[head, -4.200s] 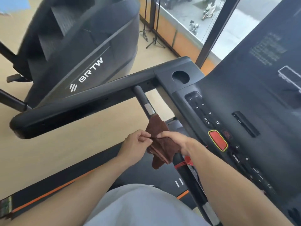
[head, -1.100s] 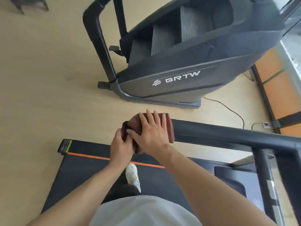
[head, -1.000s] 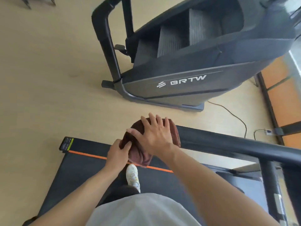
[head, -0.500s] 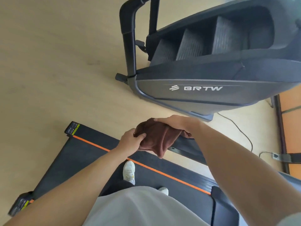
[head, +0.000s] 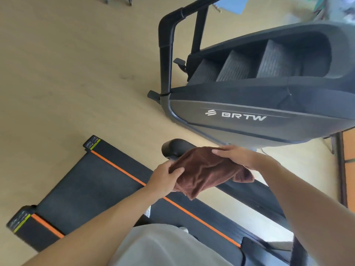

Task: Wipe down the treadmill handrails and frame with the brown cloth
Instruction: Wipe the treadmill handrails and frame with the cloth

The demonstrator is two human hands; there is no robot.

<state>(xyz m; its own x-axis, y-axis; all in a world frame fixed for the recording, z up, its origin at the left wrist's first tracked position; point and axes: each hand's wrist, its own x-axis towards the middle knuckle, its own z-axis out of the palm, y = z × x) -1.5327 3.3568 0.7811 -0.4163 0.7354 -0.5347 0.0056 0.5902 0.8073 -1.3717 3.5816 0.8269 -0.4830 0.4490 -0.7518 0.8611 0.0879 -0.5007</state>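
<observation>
A person stands on a treadmill and looks down at two bare arms. The brown cloth (head: 206,172) lies draped over the black handrail (head: 177,147), close to the rail's rounded end, which pokes out to the left of the cloth. One corner of the cloth hangs down below the rail. The left hand (head: 166,174) grips the near left edge of the cloth, with the thumb on top and the fingers curled under it. The right hand (head: 237,155) lies flat on top of the cloth on the far side, its fingers straight and close together, pressing the cloth onto the rail. The rest of the handrail runs down to the right, under the right arm. Below the hands is the dark treadmill belt (head: 92,187), with an orange stripe (head: 119,168) along its side. The floor (head: 67,73) is pale wood. Behind the rail stands a big grey stair machine (head: 269,104) with ribbed steps and the white letters BRTW on its side. It has a black bent bar at its left. The person wears a light grey top (head: 163,246).
</observation>
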